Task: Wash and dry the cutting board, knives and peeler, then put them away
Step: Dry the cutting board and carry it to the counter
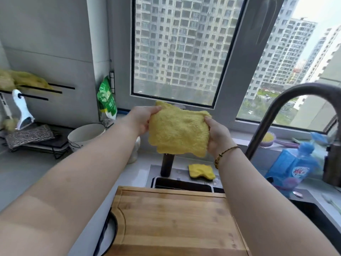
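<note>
A folded yellow cloth is held up in front of the window. My left hand grips its left edge and my right hand grips its right edge. Below my arms the wooden cutting board lies flat over the near part of the sink. A white peeler hangs from a black wall rail at the far left. No knife is in view.
A curved faucet arches at the right, with a blue detergent bottle beneath it. A yellow sponge lies behind the sink. A white bowl, a dark wire rack and a green bag stand at the left.
</note>
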